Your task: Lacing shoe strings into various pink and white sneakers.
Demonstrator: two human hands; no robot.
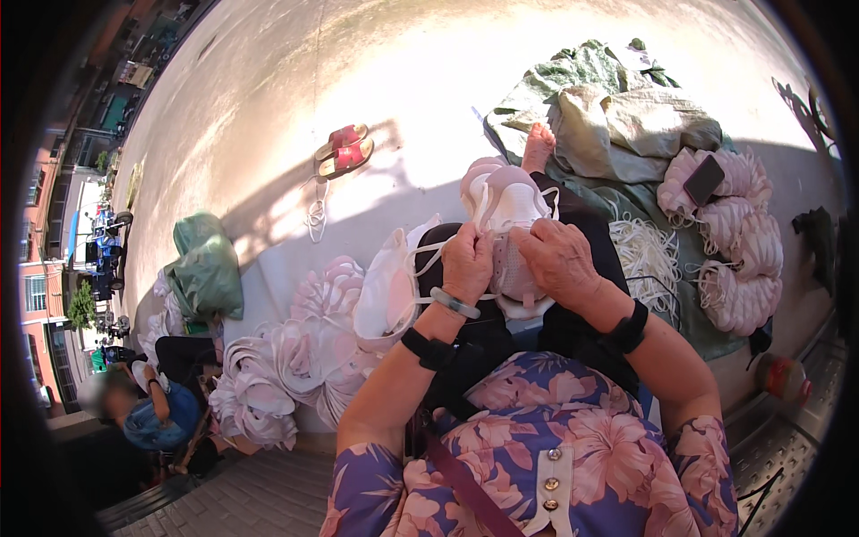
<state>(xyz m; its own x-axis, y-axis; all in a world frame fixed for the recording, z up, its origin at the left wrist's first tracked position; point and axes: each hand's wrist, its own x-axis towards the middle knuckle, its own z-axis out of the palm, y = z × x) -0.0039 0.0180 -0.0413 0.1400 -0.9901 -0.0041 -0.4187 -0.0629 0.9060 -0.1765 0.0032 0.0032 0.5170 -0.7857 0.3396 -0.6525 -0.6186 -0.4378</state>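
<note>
A pale pink and white shoe upper [508,199] lies across my lap, its toe pointing away from me. My left hand [469,265] pinches a white shoelace [428,259] at the left edge of the upper; the lace loops out beside my wrist. From the other side, my right hand [560,259] rests on the upper with fingers bent and pressed together by the lacing holes. What its fingertips hold is hidden. Against my left knee leans another white and pink upper [383,291].
Stacked pink uppers [259,385] lie on the left. To the right are loose white laces [646,255], bundled uppers [743,268] and a dark phone [704,179]. Green sacking [617,125] spreads ahead; red slippers [344,152] lie beyond. Another person [161,416] sits far left.
</note>
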